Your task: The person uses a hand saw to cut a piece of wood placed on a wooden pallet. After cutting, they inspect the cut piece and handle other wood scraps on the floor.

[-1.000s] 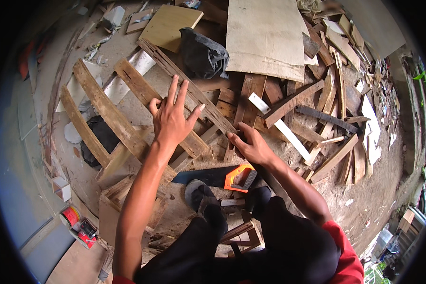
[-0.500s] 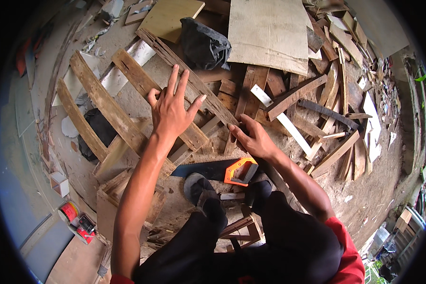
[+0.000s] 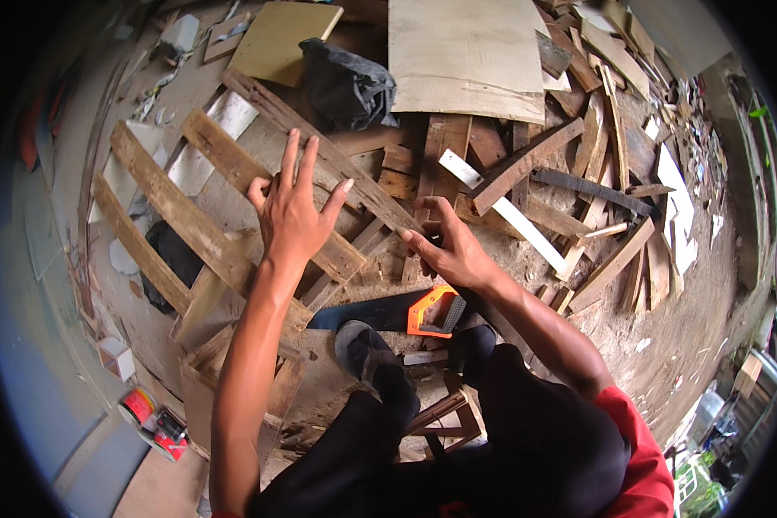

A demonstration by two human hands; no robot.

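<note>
A weathered dark wooden plank (image 3: 319,151) lies slantwise over a frame of lighter wooden slats (image 3: 173,194). My left hand (image 3: 295,220) is spread over the slats, its fingertips resting along the plank's edge. At the plank's near end, my right hand (image 3: 456,250) has its thumb and bent fingers closed around the wood; part of that grip is hidden. Below the hands, a handsaw (image 3: 432,312) with an orange and black handle lies on the ground by my feet, its dark blade pointing left.
A black plastic bag (image 3: 350,86) and a pale plywood sheet (image 3: 466,60) lie beyond the plank. Scrap wood is heaped at the right, with a white strip (image 3: 527,229) among it. Red cans (image 3: 138,406) stand at the lower left, and a small wooden frame (image 3: 453,414) is between my legs.
The whole view has shifted slightly, so the scrap pile sits further left. My right hand's fingers arch higher at the plank's end. The left hand keeps its spread pose on the wood.
</note>
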